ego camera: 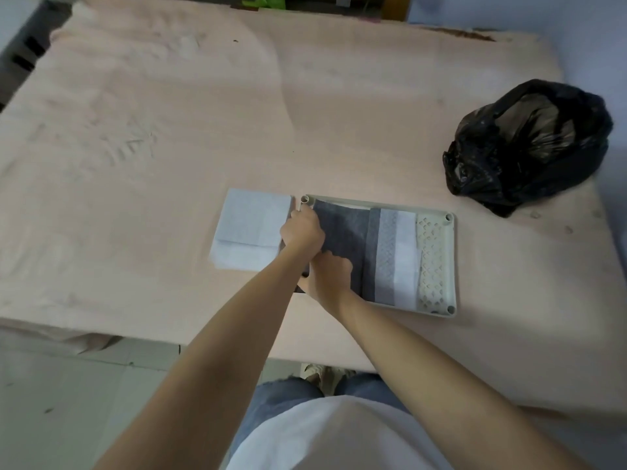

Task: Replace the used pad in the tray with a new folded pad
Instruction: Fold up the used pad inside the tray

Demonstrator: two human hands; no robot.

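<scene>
A pale tray (451,266) with a perforated floor lies near the table's front edge. A dark grey pad (349,232) with a white border strip covers most of the tray, leaving the right side bare. My left hand (302,230) grips the pad's left edge near the tray's far left corner. My right hand (329,274) holds the same edge near the tray's front left corner. A folded white pad (252,228) lies flat on the table just left of the tray.
A black plastic bag (529,144) sits at the table's right side, behind the tray. The table is covered with a pink cloth (169,130). Tiled floor (68,401) shows below the front edge.
</scene>
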